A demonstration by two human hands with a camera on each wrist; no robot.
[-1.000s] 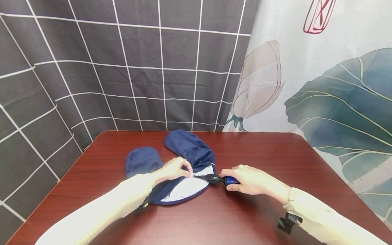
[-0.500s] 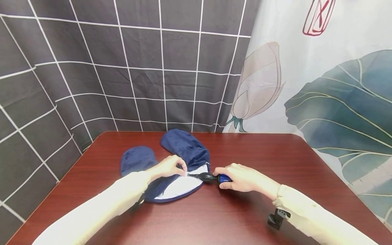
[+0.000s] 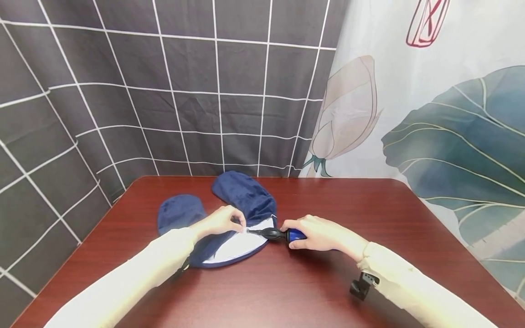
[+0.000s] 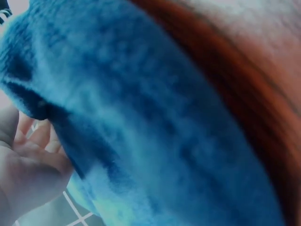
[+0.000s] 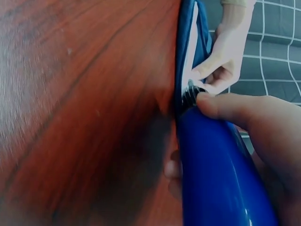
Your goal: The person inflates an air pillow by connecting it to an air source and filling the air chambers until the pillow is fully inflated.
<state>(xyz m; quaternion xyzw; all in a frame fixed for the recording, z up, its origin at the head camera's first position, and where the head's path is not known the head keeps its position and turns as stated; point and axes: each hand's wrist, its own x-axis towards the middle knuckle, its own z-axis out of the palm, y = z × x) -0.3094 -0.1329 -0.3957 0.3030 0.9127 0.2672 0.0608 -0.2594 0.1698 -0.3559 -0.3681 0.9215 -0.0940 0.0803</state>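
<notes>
A navy plush U-shaped neck pillow (image 3: 250,196) lies on the table, its cover parted over a white inner layer (image 3: 235,248). My left hand (image 3: 219,222) pinches a small clear piece, likely a valve, on that white layer. The fingers of my right hand (image 3: 321,233) are wrapped around a blue hand pump (image 3: 296,234). Its black tapered nozzle (image 3: 268,233) points left, its tip at the left fingertips. In the left wrist view the plush cover (image 4: 131,103) hides those fingertips. Up close, the right wrist view shows the glossy pump barrel (image 5: 216,165) with the thumb near its black end.
A dark red-brown wooden table (image 3: 262,296) carries everything. Behind it hang a dark grey curtain (image 3: 184,109) with white grid lines and a white curtain with lotus prints (image 3: 348,109). A black wrist camera (image 3: 362,284) sits under the right sleeve.
Both hands, the pump and the neck pillow have shifted a little to the left together. The left hand keeps its pinch and the right hand its grip.
</notes>
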